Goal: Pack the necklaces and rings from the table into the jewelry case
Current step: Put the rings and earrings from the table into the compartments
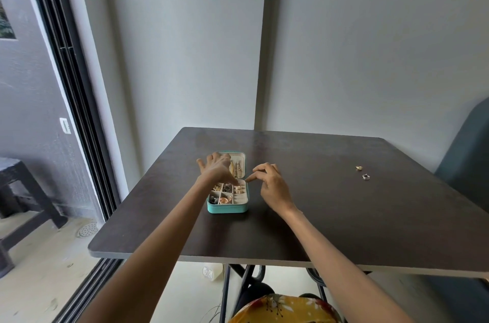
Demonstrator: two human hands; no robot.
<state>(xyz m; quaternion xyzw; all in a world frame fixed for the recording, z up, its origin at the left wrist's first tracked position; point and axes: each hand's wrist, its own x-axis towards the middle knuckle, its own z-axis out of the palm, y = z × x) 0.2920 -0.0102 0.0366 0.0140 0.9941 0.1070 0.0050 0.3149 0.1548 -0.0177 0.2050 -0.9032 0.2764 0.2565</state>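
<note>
One open teal jewelry case (pixel 228 207) sits on the dark table (pixel 317 217), left of centre. Two rings (pixel 359 168) lie well apart from it, to the right. The left hand (pixel 215 168) hovers over the case, fingers spread loose; the right hand (pixel 272 185), fingers relaxed, points at its rim. Grey walls (pixel 370 45) stand behind.

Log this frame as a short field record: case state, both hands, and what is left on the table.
case: teal jewelry case open, lid back, compartments partly filled
left hand: over the case, fingers reaching into it; hold unclear
right hand: beside the case, fingers loosely curled, forefinger at its right edge
left to pack: gold ring and silver ring on the table, far right
</note>
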